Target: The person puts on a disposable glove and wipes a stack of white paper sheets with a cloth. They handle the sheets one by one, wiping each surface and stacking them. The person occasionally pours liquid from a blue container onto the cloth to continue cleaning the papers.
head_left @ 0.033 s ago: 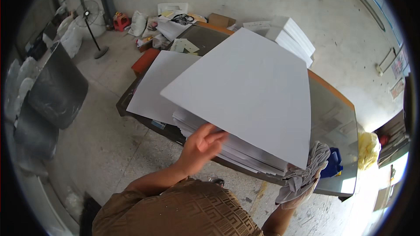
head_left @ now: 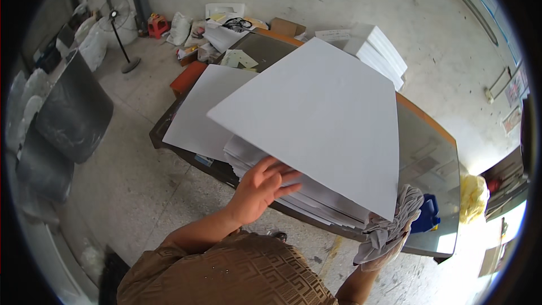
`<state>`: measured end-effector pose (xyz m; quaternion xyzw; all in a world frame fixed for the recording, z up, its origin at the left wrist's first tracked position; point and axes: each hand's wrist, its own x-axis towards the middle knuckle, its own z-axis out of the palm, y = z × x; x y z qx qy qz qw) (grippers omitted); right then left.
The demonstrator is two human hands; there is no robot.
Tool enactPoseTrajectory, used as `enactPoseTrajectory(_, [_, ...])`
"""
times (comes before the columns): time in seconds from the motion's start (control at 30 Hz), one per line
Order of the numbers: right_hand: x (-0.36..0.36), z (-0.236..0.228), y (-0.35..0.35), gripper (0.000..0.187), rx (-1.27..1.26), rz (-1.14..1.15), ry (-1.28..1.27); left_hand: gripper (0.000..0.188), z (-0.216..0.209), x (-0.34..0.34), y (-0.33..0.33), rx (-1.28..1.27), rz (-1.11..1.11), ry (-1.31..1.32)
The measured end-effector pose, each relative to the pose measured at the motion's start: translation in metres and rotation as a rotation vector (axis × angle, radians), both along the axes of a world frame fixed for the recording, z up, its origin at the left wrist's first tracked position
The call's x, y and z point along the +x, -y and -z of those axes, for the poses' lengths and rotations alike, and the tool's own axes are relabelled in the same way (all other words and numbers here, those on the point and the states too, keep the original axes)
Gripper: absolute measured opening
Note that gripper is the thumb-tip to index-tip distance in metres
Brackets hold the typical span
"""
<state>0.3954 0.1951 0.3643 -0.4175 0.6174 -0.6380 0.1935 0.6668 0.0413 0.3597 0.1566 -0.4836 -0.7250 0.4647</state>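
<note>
A large white sheet (head_left: 322, 118) lies raised and slanted over a thick stack of white sheets (head_left: 324, 196) on the table. At its near edge is my left hand (head_left: 254, 192), palm turned partly up and fingers spread, with the fingertips close to or just under the edge. I cannot tell whether they touch it. My right hand (head_left: 388, 258) grips a bunched grey cloth (head_left: 395, 223) by the sheet's near right corner; the cloth covers most of its fingers. Another white sheet (head_left: 203, 114) lies flat to the left, partly beneath the raised one.
The dark glass-topped table (head_left: 423, 135) has a blue container (head_left: 427, 214) at its right end and white blocks (head_left: 377, 51) behind it. A yellow bag (head_left: 475, 196) stands past that end. Curved dark panels (head_left: 76, 107) and a standing fan (head_left: 119, 34) are at left.
My left hand has shifted slightly right, and its fingers have spread wider along the sheet's edge. The right hand with the cloth has barely moved.
</note>
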Motion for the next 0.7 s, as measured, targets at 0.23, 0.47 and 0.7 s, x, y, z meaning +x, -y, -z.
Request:
enactPoseTrajectory(0.23, [0.001, 0.020, 0.006, 0.063, -0.113, 0.018, 0.414, 0.036, -0.009, -0.029, 0.041, 0.403, -0.067, -0.236])
enactPoseTrajectory(0.47, [-0.005, 0.003, 0.003, 0.040, -0.482, -0.244, 1.299, 0.035, -0.013, 0.117, 0.133, 0.199, -0.306, -0.262])
enactPoseTrajectory(0.7, [-0.016, 0.012, -0.008, 0.046, -0.489, -0.208, 1.145, 0.035, 0.062, 0.269, 0.201, 0.187, -0.585, -0.134])
